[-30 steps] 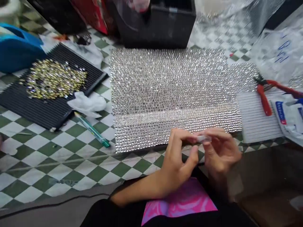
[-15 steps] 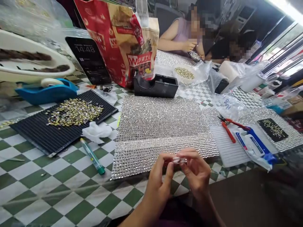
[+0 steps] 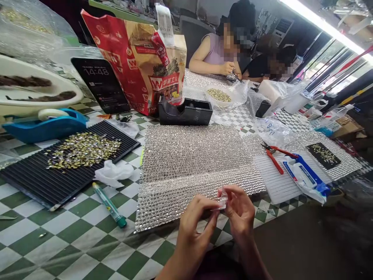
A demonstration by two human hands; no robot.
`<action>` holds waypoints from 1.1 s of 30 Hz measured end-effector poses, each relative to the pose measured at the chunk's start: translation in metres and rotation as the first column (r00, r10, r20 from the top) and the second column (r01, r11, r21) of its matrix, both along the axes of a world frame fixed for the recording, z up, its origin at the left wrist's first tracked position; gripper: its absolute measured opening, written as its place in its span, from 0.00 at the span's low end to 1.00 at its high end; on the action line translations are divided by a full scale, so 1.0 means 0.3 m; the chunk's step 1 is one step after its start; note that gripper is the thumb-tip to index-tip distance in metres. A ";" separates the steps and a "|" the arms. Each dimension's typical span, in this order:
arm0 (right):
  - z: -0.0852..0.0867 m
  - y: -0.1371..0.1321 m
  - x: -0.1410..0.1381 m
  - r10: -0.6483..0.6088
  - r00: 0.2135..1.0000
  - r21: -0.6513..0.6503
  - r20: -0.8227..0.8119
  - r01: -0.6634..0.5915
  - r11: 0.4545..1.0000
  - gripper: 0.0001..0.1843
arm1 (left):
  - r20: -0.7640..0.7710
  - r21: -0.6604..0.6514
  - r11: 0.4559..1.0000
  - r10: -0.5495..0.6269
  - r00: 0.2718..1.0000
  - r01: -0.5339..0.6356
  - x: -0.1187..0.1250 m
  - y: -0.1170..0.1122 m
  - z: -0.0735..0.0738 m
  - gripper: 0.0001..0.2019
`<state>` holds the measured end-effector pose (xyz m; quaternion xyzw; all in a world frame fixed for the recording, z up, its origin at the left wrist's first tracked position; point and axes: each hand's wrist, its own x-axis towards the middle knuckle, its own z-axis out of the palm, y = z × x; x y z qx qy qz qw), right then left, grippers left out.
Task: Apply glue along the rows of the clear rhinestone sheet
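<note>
Sitting at about ten o'clock from the hands is a black ridged tray [image 3: 35, 179] heaped with gold studs [image 3: 83, 149], with a green pen [image 3: 109, 205] just beside it. At twelve o'clock lies the rhinestone sheet [image 3: 189, 163]. The person's left hand [image 3: 195, 229] and right hand [image 3: 240, 212] meet over its near edge, with the fingertips of both pinched on a small clear piece [image 3: 223, 200] held between them. Off at two o'clock: red pliers [image 3: 272, 155].
</note>
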<state>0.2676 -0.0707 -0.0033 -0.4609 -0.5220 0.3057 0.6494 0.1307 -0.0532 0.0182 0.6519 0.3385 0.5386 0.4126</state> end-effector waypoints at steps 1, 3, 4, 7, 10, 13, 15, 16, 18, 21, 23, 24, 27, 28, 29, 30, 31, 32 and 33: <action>0.000 -0.003 -0.001 0.003 1.000 -0.005 -0.007 -0.003 1.000 0.17 | -0.007 0.028 1.000 0.004 1.000 -0.004 -0.002 0.000 0.002 0.08; 0.000 -0.007 -0.005 0.001 1.000 -0.018 -0.007 -0.001 1.000 0.22 | -0.003 0.063 0.997 0.038 0.999 -0.038 -0.008 -0.001 0.002 0.09; 0.001 -0.010 -0.008 -0.005 1.000 -0.024 0.002 0.005 1.000 0.23 | 0.004 0.072 0.995 0.062 0.998 -0.063 -0.012 -0.003 -0.001 0.09; 0.007 -0.019 -0.017 -0.031 0.998 -0.050 0.059 0.034 0.998 0.24 | 0.022 0.093 0.980 0.173 0.985 -0.175 -0.023 -0.008 -0.017 0.10; 0.022 -0.032 -0.022 -0.018 0.987 0.001 0.161 0.018 1.000 0.20 | 0.028 0.169 0.928 0.333 0.943 -0.333 -0.026 -0.012 -0.034 0.11; 0.039 -0.041 -0.025 0.052 0.958 0.126 0.283 -0.091 0.988 0.18 | -0.028 0.275 0.885 0.398 0.917 -0.375 -0.025 -0.018 -0.041 0.10; 0.047 -0.043 -0.028 0.075 0.933 0.161 0.352 -0.139 0.977 0.19 | -0.095 0.330 0.875 0.405 0.909 -0.356 -0.025 -0.023 -0.045 0.10; 0.050 -0.042 -0.032 0.074 0.924 0.164 0.375 -0.144 0.976 0.19 | -0.123 0.349 0.869 0.414 0.902 -0.352 -0.026 -0.026 -0.047 0.10; 0.053 -0.039 -0.041 0.052 0.920 0.155 0.388 -0.121 0.980 0.18 | -0.157 0.368 0.860 0.433 0.887 -0.355 -0.027 -0.030 -0.053 0.10; 0.055 -0.032 -0.054 0.034 0.938 0.137 0.345 -0.086 0.987 0.16 | -0.163 0.369 0.856 0.443 0.882 -0.362 -0.024 -0.035 -0.057 0.11; 0.056 -0.028 -0.059 0.038 0.947 0.119 0.319 -0.080 0.990 0.15 | -0.161 0.369 0.860 0.432 0.888 -0.352 -0.020 -0.036 -0.053 0.12; 0.056 -0.026 -0.060 0.043 0.949 0.110 0.311 -0.081 0.991 0.15 | -0.159 0.367 0.863 0.427 0.890 -0.349 -0.016 -0.037 -0.049 0.12; 0.054 -0.022 -0.058 0.057 0.954 0.090 0.295 -0.087 0.992 0.14 | -0.140 0.352 0.864 0.430 0.892 -0.361 -0.008 -0.038 -0.037 0.12; 0.053 -0.021 -0.056 0.061 0.955 0.088 0.290 -0.090 0.992 0.14 | -0.136 0.342 0.866 0.430 0.892 -0.365 -0.007 -0.038 -0.035 0.12; 0.053 -0.020 -0.054 0.064 0.957 0.087 0.284 -0.093 0.992 0.14 | -0.135 0.332 0.869 0.428 0.894 -0.366 -0.006 -0.037 -0.035 0.11; 0.052 -0.020 -0.053 0.064 0.958 0.087 0.278 -0.092 0.992 0.15 | -0.142 0.323 0.877 0.417 0.897 -0.357 -0.007 -0.036 -0.037 0.11; 0.052 -0.021 -0.052 0.060 0.961 0.087 0.271 -0.086 0.992 0.16 | -0.155 0.314 0.887 0.401 0.903 -0.339 -0.008 -0.034 -0.041 0.11; 0.054 -0.021 -0.052 0.052 0.963 0.086 0.266 -0.078 0.993 0.17 | -0.166 0.308 0.895 0.384 0.908 -0.322 -0.010 -0.032 -0.046 0.11; 0.056 -0.022 -0.052 0.042 0.964 0.086 0.262 -0.066 0.994 0.18 | -0.173 0.306 0.902 0.368 0.914 -0.305 -0.012 -0.029 -0.051 0.11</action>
